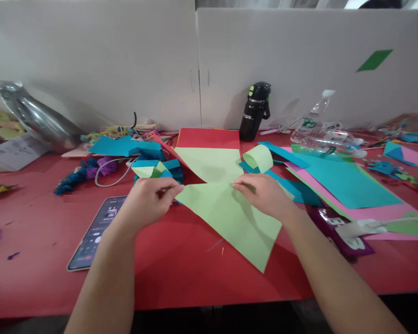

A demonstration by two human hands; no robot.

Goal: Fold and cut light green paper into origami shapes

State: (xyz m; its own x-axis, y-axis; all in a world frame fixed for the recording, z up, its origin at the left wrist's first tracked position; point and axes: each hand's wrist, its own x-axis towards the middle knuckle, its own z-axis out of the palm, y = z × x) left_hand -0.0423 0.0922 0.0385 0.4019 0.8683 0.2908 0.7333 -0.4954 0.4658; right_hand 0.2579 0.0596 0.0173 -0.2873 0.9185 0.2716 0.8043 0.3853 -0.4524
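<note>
On the red table (31,283), from the left: silver jug (45,120) near the pale wall (125,55), then phone (95,239), lying flat. Next, left hand (151,202), thumb and fingers pinching one corner of the light green sheet (230,215), over the table's middle. Right hand (261,192) also pinching its far edge. Behind, black flask (253,113); farther right, clear bottles (310,127), blue paper (355,183), green patch (374,61) on the wall, and, somewhat blurred, perhaps paper scraps (383,168).

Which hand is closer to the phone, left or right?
Left. The left hand is just right of the phone's far end, its forearm partly covering the phone in this view. The right hand is farther right, across the green paper.
</note>
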